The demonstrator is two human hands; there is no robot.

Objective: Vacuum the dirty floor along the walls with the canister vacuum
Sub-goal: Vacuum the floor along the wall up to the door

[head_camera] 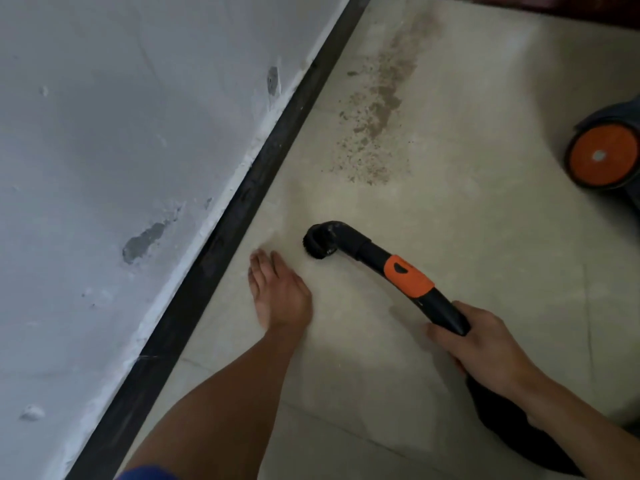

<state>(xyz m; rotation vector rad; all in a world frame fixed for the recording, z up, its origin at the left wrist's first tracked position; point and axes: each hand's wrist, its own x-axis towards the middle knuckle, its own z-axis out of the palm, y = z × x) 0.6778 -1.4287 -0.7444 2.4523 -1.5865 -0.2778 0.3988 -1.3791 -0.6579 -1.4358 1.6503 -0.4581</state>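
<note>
Just off the baseboard (242, 202), right hand (485, 344) grips the vacuum wand (408, 277), brush (317, 242) on floor (485, 237); left hand (280, 292) lies flat, fingers straight.

floor (450, 244): pale tile | dirt streak (377, 112) | brush nozzle (317, 242) | canister wheel (602, 155) at right

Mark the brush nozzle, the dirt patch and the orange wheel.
brush nozzle (317, 242): head view, on its round bristle head.
dirt patch (377, 129): head view, on its dense middle.
orange wheel (602, 157): head view, on the hub.
</note>
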